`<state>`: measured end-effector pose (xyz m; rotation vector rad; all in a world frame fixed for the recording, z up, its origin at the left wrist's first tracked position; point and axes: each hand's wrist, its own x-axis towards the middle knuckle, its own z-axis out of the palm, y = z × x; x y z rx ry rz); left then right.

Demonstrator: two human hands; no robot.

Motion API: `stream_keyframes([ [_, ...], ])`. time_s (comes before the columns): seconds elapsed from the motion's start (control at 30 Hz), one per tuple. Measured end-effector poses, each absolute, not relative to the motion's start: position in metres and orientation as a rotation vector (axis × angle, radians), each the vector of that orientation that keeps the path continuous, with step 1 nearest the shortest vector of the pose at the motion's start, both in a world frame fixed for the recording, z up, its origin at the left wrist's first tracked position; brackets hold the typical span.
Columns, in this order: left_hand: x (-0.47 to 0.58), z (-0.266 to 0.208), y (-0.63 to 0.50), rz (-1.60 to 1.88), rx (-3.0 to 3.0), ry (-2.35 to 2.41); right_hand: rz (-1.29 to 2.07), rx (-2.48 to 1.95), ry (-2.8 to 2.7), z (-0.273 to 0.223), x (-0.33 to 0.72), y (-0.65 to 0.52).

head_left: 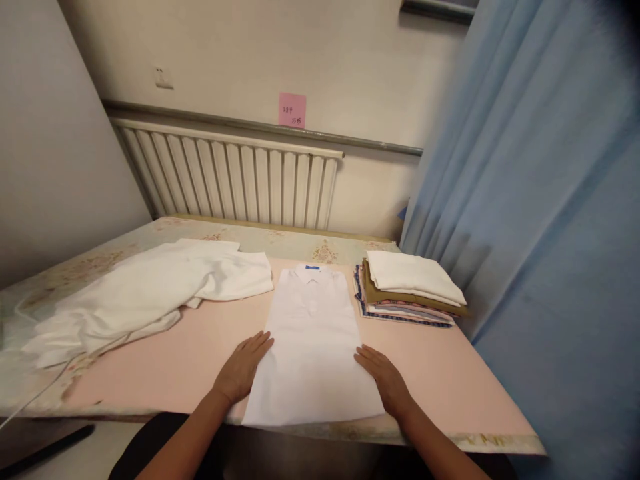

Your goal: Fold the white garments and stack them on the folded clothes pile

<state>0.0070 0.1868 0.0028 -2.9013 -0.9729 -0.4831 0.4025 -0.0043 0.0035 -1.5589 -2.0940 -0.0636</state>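
Note:
A white collared shirt (313, 353) lies folded into a long panel on the pink table cover (200, 373), its collar at the far end with a blue label (313, 268) inside. My left hand (243, 365) rests at the shirt's left edge, fingers stretched out and lying flat. At the opposite edge, my right hand (384, 377) is also flat, its fingertips on the white cloth. Neither hand grips anything. The shirt's near hem reaches the table's front edge.
Loose white garments (135, 293) lie spread out on the left. A stack of folded clothes (413, 280) sits at the back right, with a white piece on top. Behind the table is a radiator (235, 177); a blue curtain (525, 200) hangs along the right.

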Motion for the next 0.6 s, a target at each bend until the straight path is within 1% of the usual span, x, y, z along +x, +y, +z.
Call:
stream_keyframes([
  [0.6, 0.0075, 0.0061, 0.1852, -0.423, -2.905, -1.008, -0.078, -1.54, -2.122, 0.0026, 0.4036, -0.0044],
])
